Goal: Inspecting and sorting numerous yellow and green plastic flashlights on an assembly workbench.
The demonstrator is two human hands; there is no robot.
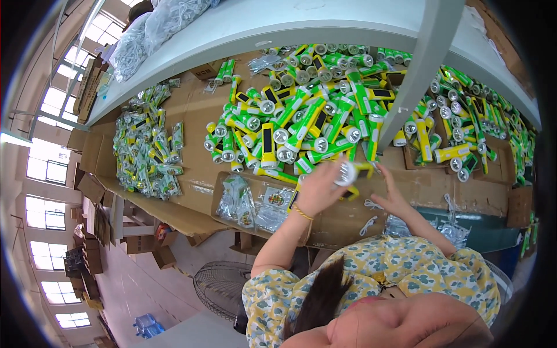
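My left hand (318, 190) is closed around a green-and-yellow flashlight (347, 174), its round clear lens facing up. Motion blurs part of its body. Just to the right, my right hand (394, 196) is held with thumb and fingers apart, and nothing shows between them. Beyond both hands lies a large heap of similar flashlights (268, 145), some with dark panels on their sides. Two white looped cords (368, 226) rest on the cardboard-covered table near my right wrist. Left of my left hand is a shallow carton (220, 200) of clear plastic bags (237, 197).
Bagged flashlights (148, 151) are piled at the left. A grey shelf (325, 35) crosses above the table, with an upright post (415, 75) at the right. More flashlights fill a carton (493, 159) on the right. A black fan (223, 290) stands below the near edge.
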